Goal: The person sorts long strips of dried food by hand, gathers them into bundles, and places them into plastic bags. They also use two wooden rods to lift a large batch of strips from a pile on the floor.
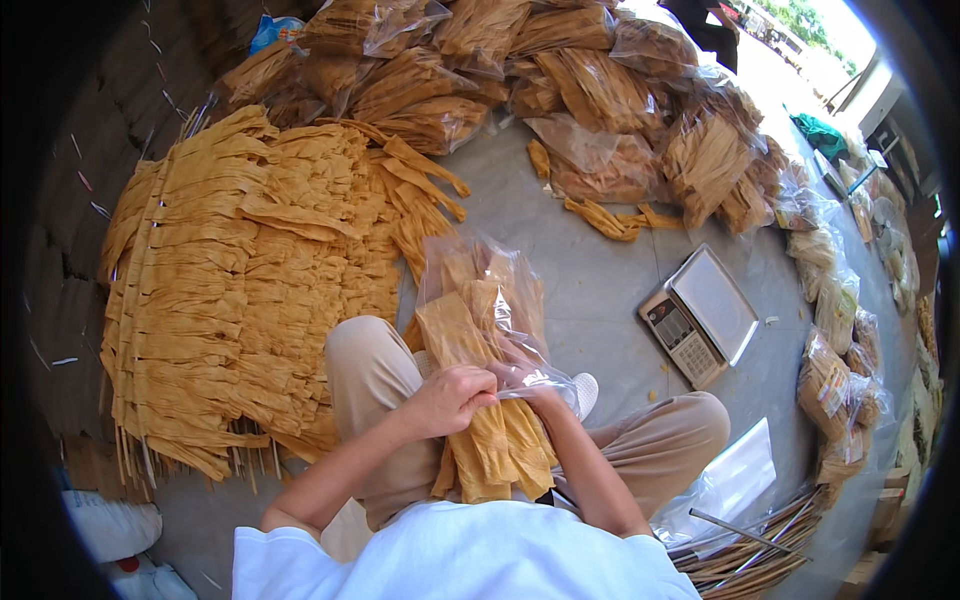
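A clear plastic bag (530, 300) lies over my lap, its mouth toward me. Yellow, wrinkled strips that look like dried tofu skin (500, 450) run out of the mouth onto my lap, their far part inside the bag. My left hand (455, 402) is closed, pinching the rim of the bag at its left side. My right hand (522, 374) reaches into the mouth under the film, its fingers curled on the strips; the film's glare partly hides them.
Left of me is a wide stack of yellow strips (240, 290) on thin sticks. Filled bags (600, 90) pile up at the back. A digital scale (700, 315) stands right. Loose strips (610, 220) lie on the floor; empty bags (725, 475) and a stick bundle (750, 550) lie near right.
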{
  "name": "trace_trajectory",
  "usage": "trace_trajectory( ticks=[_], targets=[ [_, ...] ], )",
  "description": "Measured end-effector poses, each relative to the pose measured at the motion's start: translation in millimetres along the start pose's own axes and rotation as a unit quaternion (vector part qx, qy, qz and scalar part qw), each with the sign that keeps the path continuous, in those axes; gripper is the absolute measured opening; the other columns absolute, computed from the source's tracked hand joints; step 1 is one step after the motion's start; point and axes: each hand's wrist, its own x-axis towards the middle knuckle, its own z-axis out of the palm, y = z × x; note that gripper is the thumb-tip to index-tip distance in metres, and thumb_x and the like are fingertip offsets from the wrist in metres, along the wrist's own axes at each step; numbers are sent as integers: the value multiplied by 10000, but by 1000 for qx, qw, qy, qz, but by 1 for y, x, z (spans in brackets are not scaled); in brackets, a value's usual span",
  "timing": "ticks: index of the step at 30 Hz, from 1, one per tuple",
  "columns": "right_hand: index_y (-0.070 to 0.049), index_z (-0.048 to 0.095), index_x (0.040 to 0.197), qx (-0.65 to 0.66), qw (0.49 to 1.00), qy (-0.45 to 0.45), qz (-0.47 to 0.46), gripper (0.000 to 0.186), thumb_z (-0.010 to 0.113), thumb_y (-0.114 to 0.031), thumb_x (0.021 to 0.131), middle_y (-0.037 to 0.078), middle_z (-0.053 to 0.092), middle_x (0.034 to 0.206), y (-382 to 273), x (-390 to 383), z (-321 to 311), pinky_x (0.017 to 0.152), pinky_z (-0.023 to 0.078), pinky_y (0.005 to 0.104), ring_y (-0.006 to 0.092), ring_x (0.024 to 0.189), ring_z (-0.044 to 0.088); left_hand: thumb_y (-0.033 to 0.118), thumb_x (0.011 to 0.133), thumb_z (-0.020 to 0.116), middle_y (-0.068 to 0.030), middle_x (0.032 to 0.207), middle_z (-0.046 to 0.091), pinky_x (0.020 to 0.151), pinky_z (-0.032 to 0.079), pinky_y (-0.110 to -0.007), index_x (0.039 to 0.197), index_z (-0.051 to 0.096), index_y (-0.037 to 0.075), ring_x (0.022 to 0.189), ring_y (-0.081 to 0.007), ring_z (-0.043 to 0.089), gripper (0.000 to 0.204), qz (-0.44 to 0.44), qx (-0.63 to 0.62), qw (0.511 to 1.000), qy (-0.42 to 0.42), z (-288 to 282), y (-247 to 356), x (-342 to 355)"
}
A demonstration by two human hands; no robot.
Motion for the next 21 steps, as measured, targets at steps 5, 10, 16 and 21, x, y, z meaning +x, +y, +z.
trace_trajectory(
  ticks=[5,10,16,21],
  targets=[
    [-105,602,1032,-152,984,65,-69,238,579,-166,803,135,485,1269,-8,-1,-16,922,423,355,315,1091,526,80,800,590,-149,711,507,661,410,-393,763,496,-13,719,-336,522,138,11,-41,998,-46,22,21,-10],
    [-111,544,1153,-166,970,167,-59,303,522,-233,876,120,553,1180,21,-21,9,934,443,377,285,1076,546,71,816,575,-146,728,506,674,412,-373,800,490,-12,736,-328,514,120,-26,-69,997,-17,28,26,-27],
    [-93,526,1171,512,815,155,221,319,505,-254,896,116,566,1162,9,-76,39,900,467,376,258,1043,569,58,845,551,-141,720,501,657,413,-348,814,479,-7,697,-295,511,102,-95,-87,990,60,43,21,-51],
    [-79,512,1185,737,604,135,272,335,491,-271,912,113,577,1148,-8,-105,41,872,487,375,235,1016,588,83,885,527,-157,694,486,618,412,-341,808,454,-6,647,-307,496,139,-184,-175,960,120,46,16,-48]
  ],
)
